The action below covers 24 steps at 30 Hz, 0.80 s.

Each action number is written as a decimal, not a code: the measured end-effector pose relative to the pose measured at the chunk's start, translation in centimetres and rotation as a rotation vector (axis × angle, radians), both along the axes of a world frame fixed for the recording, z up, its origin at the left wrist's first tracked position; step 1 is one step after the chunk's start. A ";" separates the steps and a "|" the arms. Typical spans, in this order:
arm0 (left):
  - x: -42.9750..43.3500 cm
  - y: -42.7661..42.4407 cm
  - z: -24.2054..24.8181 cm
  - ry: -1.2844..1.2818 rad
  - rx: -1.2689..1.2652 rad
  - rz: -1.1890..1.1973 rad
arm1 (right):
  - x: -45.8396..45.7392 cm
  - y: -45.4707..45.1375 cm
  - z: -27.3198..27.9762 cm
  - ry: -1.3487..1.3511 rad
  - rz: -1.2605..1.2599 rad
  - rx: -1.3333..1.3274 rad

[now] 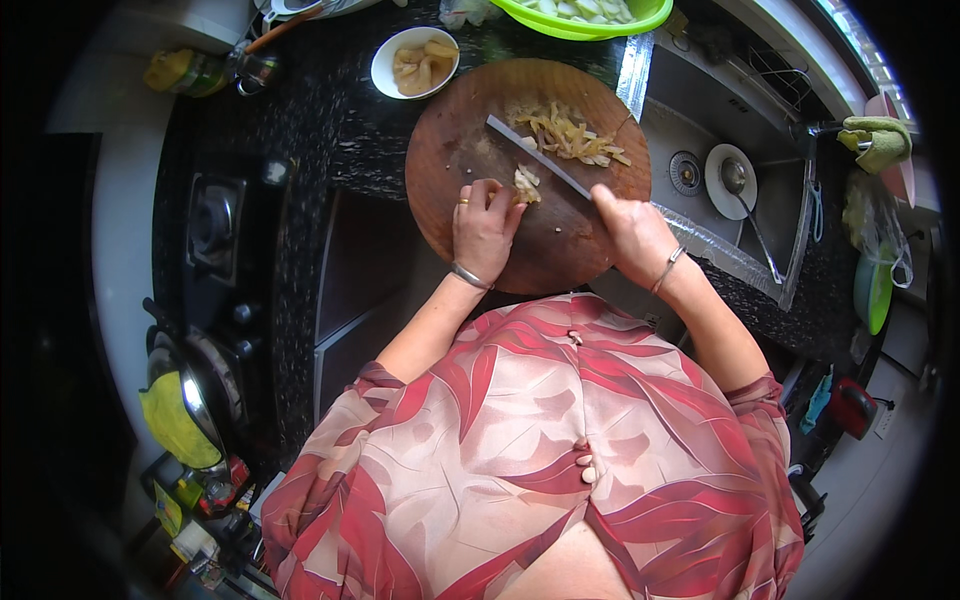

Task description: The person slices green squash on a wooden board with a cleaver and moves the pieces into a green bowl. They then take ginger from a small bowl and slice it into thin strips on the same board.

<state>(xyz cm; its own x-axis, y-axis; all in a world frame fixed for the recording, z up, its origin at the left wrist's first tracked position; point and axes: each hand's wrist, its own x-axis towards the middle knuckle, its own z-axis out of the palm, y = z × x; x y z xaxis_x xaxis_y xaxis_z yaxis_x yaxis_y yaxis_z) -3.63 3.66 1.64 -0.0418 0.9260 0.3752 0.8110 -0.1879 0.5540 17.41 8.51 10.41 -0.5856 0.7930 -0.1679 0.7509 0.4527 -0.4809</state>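
Note:
A round wooden cutting board [540,255] lies before me on the dark counter. My right hand [637,229] is closed around the handle of a kitchen knife [540,157], whose blade slants up and left over the board. My left hand [484,225] rests at the board's left part with curled fingers, touching a pale food piece [521,196] that its fingers partly hide. Small cut bits [527,180] lie between that hand and the blade. Beyond the blade is a loose pile of yellowish strips [574,139]. A white bowl [381,67] with larger yellowish pieces stands behind the board at the left.
A green basket [577,30] of sliced pale green vegetable stands at the back. At right, a steel sink [675,120] holds a white dish [716,202] with a ladle [754,225]. A gas hob [214,225] is at left, a pan [199,397] nearer.

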 end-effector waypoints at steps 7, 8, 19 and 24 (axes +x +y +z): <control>-0.2 0.6 -0.1 -0.002 -0.024 -0.046 | -1.5 -1.9 -0.9 -0.194 0.058 -0.092; -0.2 0.6 -0.2 -0.002 -0.025 -0.051 | -2.3 -2.0 -1.3 -0.197 0.029 -0.077; -0.4 0.6 -0.3 0.012 0.004 -0.002 | -2.1 0.1 -2.9 -0.083 0.014 -0.066; 0.0 0.0 0.2 -0.110 0.071 0.069 | 1.1 0.6 -1.3 -0.045 -0.012 -0.009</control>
